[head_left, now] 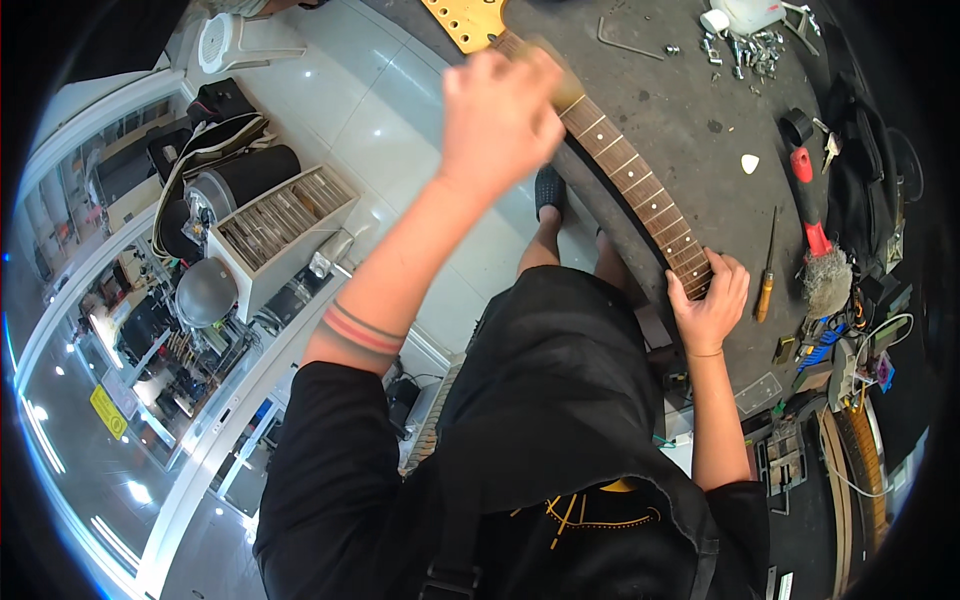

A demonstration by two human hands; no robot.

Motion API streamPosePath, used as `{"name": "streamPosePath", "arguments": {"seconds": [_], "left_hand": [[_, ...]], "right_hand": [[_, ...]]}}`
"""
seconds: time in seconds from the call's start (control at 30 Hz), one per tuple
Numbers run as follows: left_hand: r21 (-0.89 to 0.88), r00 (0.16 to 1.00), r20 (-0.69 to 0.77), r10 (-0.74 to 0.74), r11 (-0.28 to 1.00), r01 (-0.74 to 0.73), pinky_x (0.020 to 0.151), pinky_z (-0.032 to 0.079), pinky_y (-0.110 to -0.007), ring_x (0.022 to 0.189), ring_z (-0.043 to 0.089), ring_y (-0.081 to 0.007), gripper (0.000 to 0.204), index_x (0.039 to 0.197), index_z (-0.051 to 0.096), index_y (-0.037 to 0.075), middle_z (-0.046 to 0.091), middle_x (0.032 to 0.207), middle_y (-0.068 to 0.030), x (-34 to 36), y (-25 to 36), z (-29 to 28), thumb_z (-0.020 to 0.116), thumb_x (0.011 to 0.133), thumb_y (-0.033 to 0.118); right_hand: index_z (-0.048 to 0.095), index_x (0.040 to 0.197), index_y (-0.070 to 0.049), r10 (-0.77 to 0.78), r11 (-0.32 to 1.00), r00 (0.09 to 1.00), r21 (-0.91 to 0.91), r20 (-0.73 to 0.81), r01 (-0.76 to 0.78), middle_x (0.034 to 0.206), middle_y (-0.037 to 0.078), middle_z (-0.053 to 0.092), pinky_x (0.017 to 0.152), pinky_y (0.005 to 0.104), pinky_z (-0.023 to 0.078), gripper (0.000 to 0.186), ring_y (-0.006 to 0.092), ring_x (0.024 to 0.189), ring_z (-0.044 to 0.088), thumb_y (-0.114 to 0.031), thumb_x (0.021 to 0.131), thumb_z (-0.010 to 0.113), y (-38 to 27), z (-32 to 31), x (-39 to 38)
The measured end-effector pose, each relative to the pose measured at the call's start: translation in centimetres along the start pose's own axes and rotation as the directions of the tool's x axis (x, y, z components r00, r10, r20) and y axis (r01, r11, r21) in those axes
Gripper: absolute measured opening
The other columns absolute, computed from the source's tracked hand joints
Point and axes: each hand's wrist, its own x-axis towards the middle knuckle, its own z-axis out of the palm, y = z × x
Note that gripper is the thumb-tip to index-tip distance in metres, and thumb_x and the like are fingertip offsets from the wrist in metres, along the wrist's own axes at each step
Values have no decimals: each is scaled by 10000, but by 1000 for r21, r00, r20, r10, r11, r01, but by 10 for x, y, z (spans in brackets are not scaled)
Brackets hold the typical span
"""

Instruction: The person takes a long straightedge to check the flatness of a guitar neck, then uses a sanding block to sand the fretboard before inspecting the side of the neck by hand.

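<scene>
A guitar neck (632, 172) with a dark wooden fretboard lies slantwise along the dark worktop's near edge, its yellow headstock (468, 20) at the far left. Over the frets close to the headstock, my left hand (500, 118) is closed and smeared by motion. A blurred tan-brown object (556, 72) shows at its fingers, against the fretboard; its kind cannot be made out. My right hand (712, 302) grips the other end of the neck, thumb on the near edge and fingers across the far edge.
On the worktop (680, 110) are a hex key (628, 42), a heap of screws (752, 55), a white pick (750, 164), a wooden-handled pointed tool (766, 285) and a red-and-black brush (822, 240). Left, below the bench, stand a white stool (222, 42) and a wooden rack (280, 225).
</scene>
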Motion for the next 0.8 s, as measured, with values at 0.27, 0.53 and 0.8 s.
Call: {"name": "streamPosePath", "arguments": {"seconds": [0.27, 0.53, 0.8], "left_hand": [[-34, 999, -44, -15, 999, 13, 920, 475, -436, 1084, 640, -245, 380, 1190, 826, 168, 798, 1268, 45, -11, -4, 5, 743, 819, 154], [-74, 998, -44, -33, 997, 30, 931, 487, -417, 1090, 652, -252, 439, 1237, 826, 174, 803, 1324, 48, -28, -6, 5, 739, 809, 126], [-117, 993, -111, -45, 993, 32, 927, 488, -413, 1063, 650, -258, 429, 1218, 833, 174, 792, 1329, 58, -44, -14, 17, 755, 798, 134]], "right_hand": [[677, 1305, -83, -19, 1000, 1000, -14, 12, 19, 1171, 129, 663, 950, 474, 514, 684, 368, 1064, 634, -397, 766, 956, 1, 0, 0], [675, 1311, -82, -13, 1000, 1000, -14, 23, 13, 1169, 133, 659, 959, 487, 515, 689, 380, 1083, 633, -391, 764, 958, 2, 2, -1], [673, 1312, -83, -8, 1000, 999, -24, 44, 9, 1201, 151, 664, 985, 496, 517, 700, 393, 1122, 639, -389, 753, 960, 6, 4, -4]]}}
